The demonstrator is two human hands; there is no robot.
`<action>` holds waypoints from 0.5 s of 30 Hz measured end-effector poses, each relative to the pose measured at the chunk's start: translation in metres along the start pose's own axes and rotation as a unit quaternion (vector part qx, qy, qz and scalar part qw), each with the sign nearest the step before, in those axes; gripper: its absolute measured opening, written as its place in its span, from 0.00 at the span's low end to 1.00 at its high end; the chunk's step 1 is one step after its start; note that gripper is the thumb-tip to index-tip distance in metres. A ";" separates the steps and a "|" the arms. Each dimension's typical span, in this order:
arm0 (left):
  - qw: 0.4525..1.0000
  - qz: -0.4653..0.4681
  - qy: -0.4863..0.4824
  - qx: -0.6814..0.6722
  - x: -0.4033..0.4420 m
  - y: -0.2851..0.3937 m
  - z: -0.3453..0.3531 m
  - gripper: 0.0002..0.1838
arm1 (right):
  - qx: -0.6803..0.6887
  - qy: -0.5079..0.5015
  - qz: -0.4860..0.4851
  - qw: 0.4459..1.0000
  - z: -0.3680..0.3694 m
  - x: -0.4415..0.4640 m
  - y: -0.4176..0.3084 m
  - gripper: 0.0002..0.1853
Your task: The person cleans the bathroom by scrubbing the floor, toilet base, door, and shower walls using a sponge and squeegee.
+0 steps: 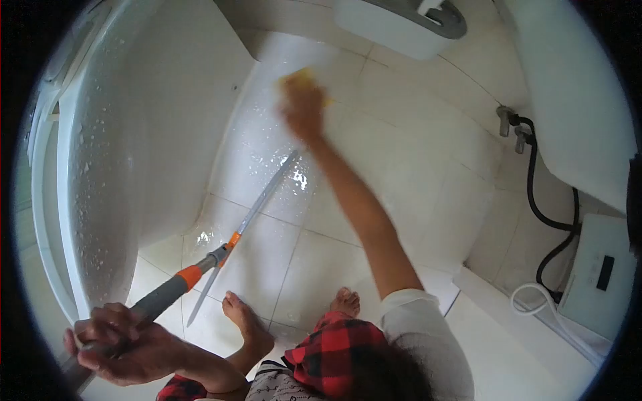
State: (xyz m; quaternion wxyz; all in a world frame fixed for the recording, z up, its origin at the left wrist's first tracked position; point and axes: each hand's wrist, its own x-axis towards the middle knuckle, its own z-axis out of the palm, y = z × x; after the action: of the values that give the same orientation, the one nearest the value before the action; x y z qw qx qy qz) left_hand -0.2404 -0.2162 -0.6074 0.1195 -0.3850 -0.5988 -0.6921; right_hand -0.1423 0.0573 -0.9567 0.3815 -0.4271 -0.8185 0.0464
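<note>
My left hand (124,344) is wrapped round the grey handle of a squeegee (164,297) with orange collars. Its long blade (267,187) slants across the wet floor tiles. Stretched forward, my right hand (304,110) holds a yellow cloth or sponge (299,80), blurred by motion, so its exact form is unclear. Water drops glisten on the floor (257,150) below that hand and beside the blade.
A white bathtub (167,120) with drops on its side stands at the left. A white and grey container (401,23) is at the top. Valves with black hoses (531,174) and a flat scale (598,274) are at the right. Bare feet (247,324) stand below the squeegee.
</note>
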 end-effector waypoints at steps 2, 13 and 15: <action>0.997 0.024 0.021 0.066 0.011 0.014 -0.008 0.14 | 0.137 -0.189 -0.038 0.972 -0.024 -0.050 -0.058 0.31; 0.980 0.067 0.030 0.183 0.032 0.037 -0.045 0.20 | -0.365 0.017 0.269 0.891 -0.204 -0.101 0.226 0.34; 0.990 0.044 0.042 0.126 0.026 0.043 -0.050 0.19 | -0.224 0.010 0.168 0.960 -0.127 -0.031 0.177 0.30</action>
State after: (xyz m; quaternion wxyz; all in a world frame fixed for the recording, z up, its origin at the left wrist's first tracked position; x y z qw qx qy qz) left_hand -0.2508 -0.2651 -0.5575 0.2231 -0.3633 -0.6583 -0.6205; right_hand 0.0700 0.1142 -0.9566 0.2712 -0.6330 -0.7207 -0.0789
